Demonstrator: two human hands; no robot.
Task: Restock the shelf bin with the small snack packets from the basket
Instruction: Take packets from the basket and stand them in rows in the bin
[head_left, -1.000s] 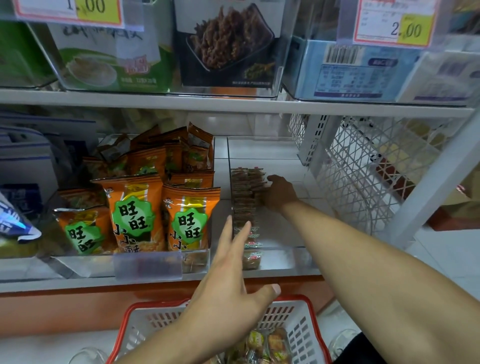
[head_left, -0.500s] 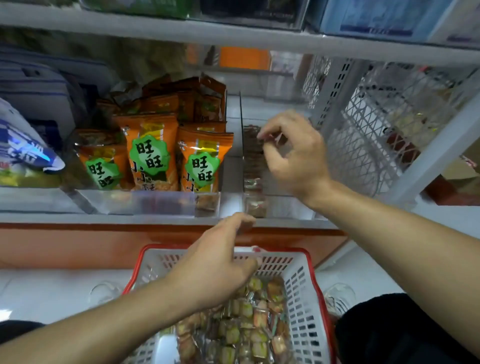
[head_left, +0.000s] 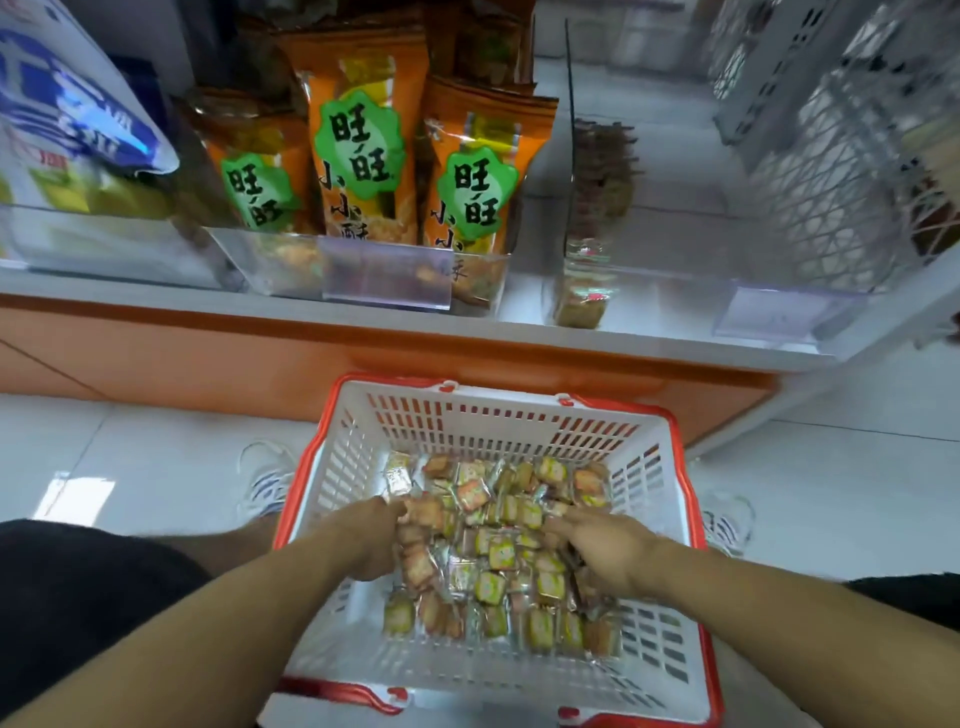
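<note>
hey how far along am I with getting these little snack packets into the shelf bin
Early on. Done: one row of packets stands along the left side of the clear bin; the rest of it is bare. In hand: the left hand and right hand are both in the basket, on the pile of snack packets. Left: that pile, seemingly dozens.

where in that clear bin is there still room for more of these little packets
The clear shelf bin is bare across its middle and right, between the single row of small packets along its left wall and the white mesh panel. The orange snack bags next door are packed tight. Both hands are in the basket.
</note>
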